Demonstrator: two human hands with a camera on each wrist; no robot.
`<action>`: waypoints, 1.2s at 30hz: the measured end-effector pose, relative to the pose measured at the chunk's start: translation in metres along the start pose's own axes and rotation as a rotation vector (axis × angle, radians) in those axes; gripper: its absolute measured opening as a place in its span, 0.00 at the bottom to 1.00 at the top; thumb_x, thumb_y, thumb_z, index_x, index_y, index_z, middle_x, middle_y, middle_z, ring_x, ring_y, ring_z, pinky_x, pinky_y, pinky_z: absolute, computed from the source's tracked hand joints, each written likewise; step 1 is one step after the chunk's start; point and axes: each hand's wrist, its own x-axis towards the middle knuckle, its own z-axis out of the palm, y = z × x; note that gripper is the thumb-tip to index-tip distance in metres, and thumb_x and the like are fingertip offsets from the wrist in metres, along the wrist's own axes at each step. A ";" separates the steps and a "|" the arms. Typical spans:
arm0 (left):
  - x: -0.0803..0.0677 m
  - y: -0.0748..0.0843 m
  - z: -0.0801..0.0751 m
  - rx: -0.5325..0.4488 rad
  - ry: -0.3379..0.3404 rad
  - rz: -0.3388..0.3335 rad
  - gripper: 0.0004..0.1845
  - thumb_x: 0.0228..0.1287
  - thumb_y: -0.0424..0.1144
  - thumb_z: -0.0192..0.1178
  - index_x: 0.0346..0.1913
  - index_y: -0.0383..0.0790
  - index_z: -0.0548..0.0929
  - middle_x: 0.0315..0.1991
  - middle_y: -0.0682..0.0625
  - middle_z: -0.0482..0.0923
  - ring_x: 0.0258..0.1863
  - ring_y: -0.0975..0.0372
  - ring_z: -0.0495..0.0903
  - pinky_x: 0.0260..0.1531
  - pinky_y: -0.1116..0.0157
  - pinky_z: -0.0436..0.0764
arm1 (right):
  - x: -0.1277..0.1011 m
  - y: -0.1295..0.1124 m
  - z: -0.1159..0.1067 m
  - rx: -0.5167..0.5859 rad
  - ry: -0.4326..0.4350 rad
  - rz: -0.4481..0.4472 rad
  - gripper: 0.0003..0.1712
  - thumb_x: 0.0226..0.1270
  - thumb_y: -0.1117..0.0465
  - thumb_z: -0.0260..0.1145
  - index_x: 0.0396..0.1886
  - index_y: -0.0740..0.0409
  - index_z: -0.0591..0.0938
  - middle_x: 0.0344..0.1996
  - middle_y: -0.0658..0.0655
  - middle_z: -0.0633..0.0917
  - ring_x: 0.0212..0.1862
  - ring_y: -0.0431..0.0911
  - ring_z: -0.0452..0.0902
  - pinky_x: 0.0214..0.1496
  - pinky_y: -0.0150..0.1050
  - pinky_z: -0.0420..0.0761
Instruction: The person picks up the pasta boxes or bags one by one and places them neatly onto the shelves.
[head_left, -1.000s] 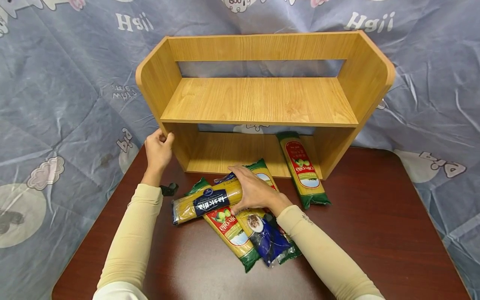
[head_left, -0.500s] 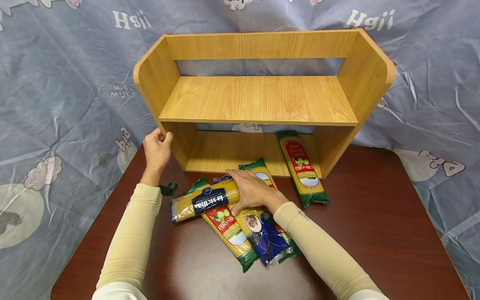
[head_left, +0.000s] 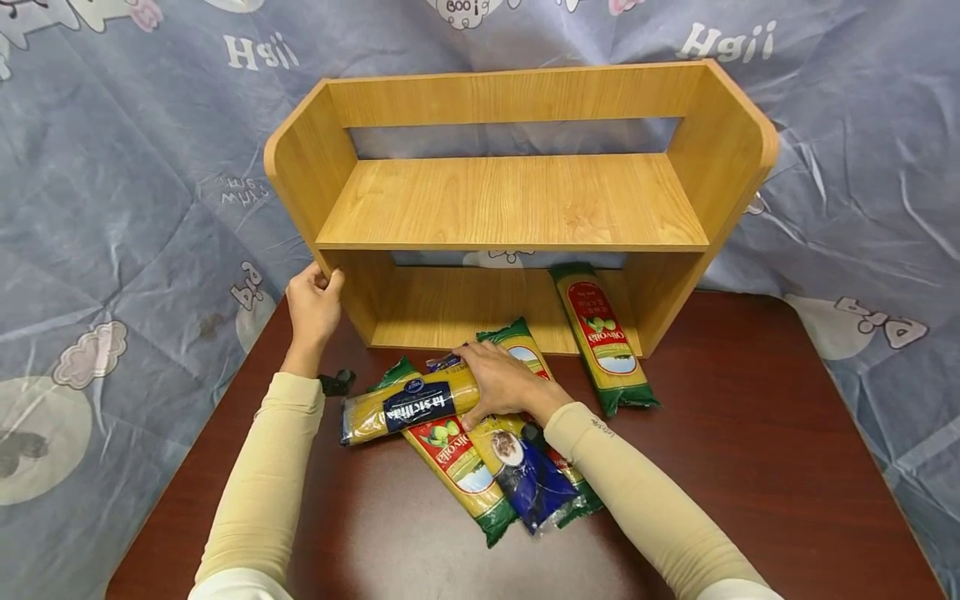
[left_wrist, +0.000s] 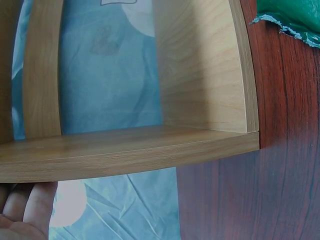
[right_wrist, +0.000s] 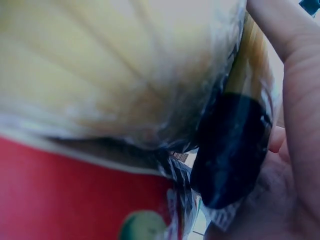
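While the left hand grips the wooden shelf, the right hand holds 1 La Sicilia packet, partly hidden fingers apparently curled round it.

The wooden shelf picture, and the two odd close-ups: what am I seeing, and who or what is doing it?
No robot here, just a person's two bare hands. The wide picture is taken from the head, looking down; the close-ups are taken from each wrist. The left hand grips the wooden shelf by its side. The right hand holds one end of a La Sicilia packet, which lies across other packets piled on the table. A separate packet sticks out of the shelf's lower level.
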 end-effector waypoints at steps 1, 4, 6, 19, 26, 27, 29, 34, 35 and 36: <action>0.000 -0.001 0.000 0.001 0.000 -0.004 0.08 0.68 0.34 0.60 0.38 0.32 0.88 0.16 0.47 0.76 0.17 0.68 0.72 0.15 0.72 0.64 | 0.000 -0.001 0.001 0.005 -0.003 0.003 0.71 0.34 0.32 0.85 0.76 0.58 0.64 0.71 0.58 0.70 0.68 0.51 0.64 0.75 0.51 0.57; -0.002 -0.002 -0.001 -0.002 -0.005 -0.009 0.09 0.69 0.34 0.60 0.39 0.32 0.88 0.20 0.43 0.80 0.19 0.67 0.75 0.16 0.72 0.66 | -0.001 -0.002 0.002 0.005 -0.015 0.006 0.64 0.37 0.34 0.85 0.72 0.57 0.69 0.68 0.56 0.73 0.67 0.50 0.65 0.75 0.50 0.58; -0.002 -0.003 -0.001 -0.004 -0.009 -0.011 0.09 0.69 0.34 0.60 0.39 0.32 0.88 0.22 0.41 0.82 0.20 0.67 0.76 0.17 0.72 0.67 | -0.001 -0.003 0.003 -0.006 -0.019 0.006 0.61 0.39 0.35 0.84 0.70 0.57 0.71 0.67 0.56 0.74 0.70 0.51 0.64 0.75 0.49 0.57; -0.001 -0.005 -0.001 0.003 -0.014 -0.011 0.09 0.70 0.34 0.60 0.39 0.32 0.88 0.22 0.39 0.81 0.20 0.67 0.76 0.16 0.73 0.67 | -0.002 -0.007 0.003 0.006 0.014 0.054 0.50 0.44 0.38 0.82 0.65 0.59 0.79 0.63 0.57 0.80 0.68 0.56 0.69 0.68 0.51 0.69; 0.000 -0.003 0.000 -0.005 -0.006 -0.010 0.09 0.69 0.34 0.60 0.39 0.32 0.88 0.20 0.43 0.80 0.19 0.68 0.74 0.15 0.73 0.65 | -0.002 -0.008 0.002 0.002 0.060 0.051 0.47 0.43 0.39 0.81 0.63 0.57 0.81 0.54 0.54 0.85 0.52 0.49 0.81 0.52 0.48 0.80; 0.001 -0.002 0.000 -0.005 -0.006 -0.009 0.09 0.69 0.34 0.60 0.39 0.32 0.88 0.20 0.42 0.80 0.19 0.68 0.74 0.15 0.73 0.65 | -0.002 -0.008 0.002 0.001 0.065 0.049 0.47 0.43 0.39 0.81 0.62 0.57 0.82 0.53 0.54 0.86 0.50 0.49 0.82 0.50 0.48 0.81; 0.001 -0.002 0.000 -0.006 -0.005 -0.009 0.09 0.69 0.34 0.60 0.39 0.32 0.88 0.22 0.42 0.82 0.20 0.68 0.75 0.16 0.73 0.66 | -0.002 -0.009 0.001 0.001 0.077 0.044 0.46 0.43 0.40 0.81 0.61 0.57 0.82 0.51 0.53 0.86 0.46 0.47 0.82 0.47 0.46 0.81; 0.001 -0.001 0.000 -0.008 -0.003 -0.009 0.09 0.69 0.34 0.60 0.40 0.32 0.88 0.24 0.41 0.84 0.22 0.69 0.77 0.16 0.73 0.67 | -0.003 -0.010 0.000 0.017 0.092 0.031 0.36 0.43 0.41 0.81 0.51 0.52 0.85 0.37 0.46 0.85 0.34 0.42 0.79 0.35 0.41 0.79; 0.001 0.000 0.000 -0.006 -0.003 -0.009 0.09 0.68 0.34 0.60 0.40 0.32 0.88 0.23 0.41 0.83 0.21 0.69 0.77 0.16 0.73 0.67 | -0.003 -0.010 0.000 0.020 0.093 0.026 0.34 0.43 0.41 0.81 0.50 0.51 0.85 0.34 0.44 0.83 0.31 0.42 0.77 0.32 0.41 0.77; 0.001 0.000 0.000 -0.004 -0.002 -0.008 0.09 0.68 0.34 0.60 0.40 0.32 0.88 0.23 0.42 0.83 0.21 0.69 0.76 0.16 0.73 0.66 | -0.003 -0.010 0.000 0.017 0.094 0.023 0.33 0.43 0.41 0.81 0.48 0.50 0.84 0.32 0.43 0.82 0.30 0.41 0.76 0.31 0.40 0.76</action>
